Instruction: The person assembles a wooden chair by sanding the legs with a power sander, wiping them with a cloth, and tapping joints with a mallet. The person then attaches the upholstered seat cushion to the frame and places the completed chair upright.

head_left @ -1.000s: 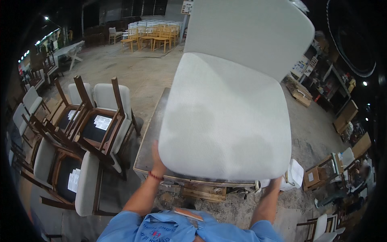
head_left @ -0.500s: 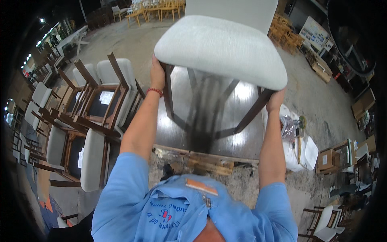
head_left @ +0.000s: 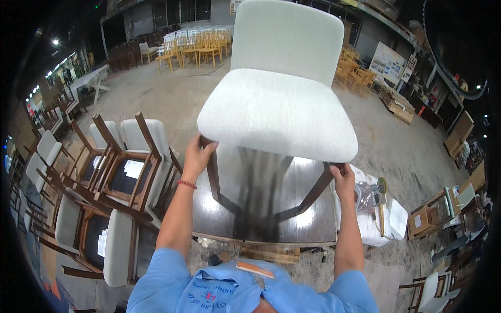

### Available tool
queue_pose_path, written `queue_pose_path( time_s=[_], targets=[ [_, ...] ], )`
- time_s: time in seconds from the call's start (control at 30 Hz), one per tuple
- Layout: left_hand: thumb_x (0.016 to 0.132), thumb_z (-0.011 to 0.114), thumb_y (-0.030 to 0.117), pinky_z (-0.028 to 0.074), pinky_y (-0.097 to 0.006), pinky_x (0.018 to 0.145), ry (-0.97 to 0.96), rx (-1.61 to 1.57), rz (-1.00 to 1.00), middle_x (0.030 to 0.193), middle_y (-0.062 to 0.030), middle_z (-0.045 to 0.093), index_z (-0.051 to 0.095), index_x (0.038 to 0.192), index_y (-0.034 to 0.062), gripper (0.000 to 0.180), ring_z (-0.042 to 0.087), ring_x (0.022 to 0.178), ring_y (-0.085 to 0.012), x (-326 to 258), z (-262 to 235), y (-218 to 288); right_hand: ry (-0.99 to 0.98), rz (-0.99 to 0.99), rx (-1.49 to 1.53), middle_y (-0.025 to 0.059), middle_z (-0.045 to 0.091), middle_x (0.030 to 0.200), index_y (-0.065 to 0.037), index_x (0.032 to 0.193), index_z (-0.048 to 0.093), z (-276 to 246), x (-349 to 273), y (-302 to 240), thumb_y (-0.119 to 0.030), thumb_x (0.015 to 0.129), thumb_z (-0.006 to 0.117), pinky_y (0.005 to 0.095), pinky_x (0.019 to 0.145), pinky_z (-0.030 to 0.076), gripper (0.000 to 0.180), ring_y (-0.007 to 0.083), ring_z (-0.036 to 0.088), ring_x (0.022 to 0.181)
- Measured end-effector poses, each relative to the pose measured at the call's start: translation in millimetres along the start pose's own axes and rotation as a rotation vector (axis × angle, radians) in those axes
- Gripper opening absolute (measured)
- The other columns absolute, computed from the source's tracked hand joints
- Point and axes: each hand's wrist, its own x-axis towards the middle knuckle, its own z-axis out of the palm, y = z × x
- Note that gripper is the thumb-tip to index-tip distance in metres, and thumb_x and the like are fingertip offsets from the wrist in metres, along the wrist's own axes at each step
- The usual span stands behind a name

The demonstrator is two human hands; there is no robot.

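Note:
A chair (head_left: 279, 107) with a pale grey upholstered seat and backrest and dark wooden legs stands upright on a glossy dark wooden table (head_left: 308, 214). My left hand (head_left: 197, 154) grips the chair's front left corner at the top of its leg. My right hand (head_left: 344, 179) holds the front right corner, just under the seat edge. A red bead bracelet sits on my left wrist. Both forearms reach up from a blue shirt at the bottom.
Upturned matching chairs (head_left: 122, 172) are stacked at the left. A white sheet with a plastic bag and a small tool (head_left: 383, 208) lies beside the table's right edge. Yellow chairs (head_left: 193, 47) stand far back; cardboard boxes (head_left: 425, 219) sit at right on the concrete floor.
The chair went from being held tilted up in front of me to standing upright with its legs on the table. My hands moved along its front corners with it.

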Motion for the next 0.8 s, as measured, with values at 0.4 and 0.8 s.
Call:
queue_pose_path(
  time_s=[0.4,0.8],
  targets=[
    [0.098,0.046,0.045,0.051,-0.04,0.089,0.264,-0.475,0.05,0.116,-0.0048,0.059,0.053,0.127,0.0112,0.045,0.059,0.105,-0.0208,68.3,33.3,-82.2,0.413,0.024,0.448,0.0129,0.068,0.108,0.006,0.113,0.061,50.9,66.6,44.9,-0.029,0.102,0.036,0.0374,0.088,0.045,0.045,0.0243,0.062,0.097],
    [0.102,0.041,0.035,0.039,-0.038,0.104,0.491,0.001,0.157,0.127,-0.0147,0.058,0.052,0.129,-0.0021,0.047,0.053,0.12,-0.0263,-42.9,-17.9,-85.3,0.469,-0.087,0.367,0.0192,0.069,0.1,0.005,0.107,0.064,29.9,-41.1,19.9,-0.028,0.098,0.04,0.0384,0.081,0.047,0.042,0.0244,0.064,0.089]
  ],
)
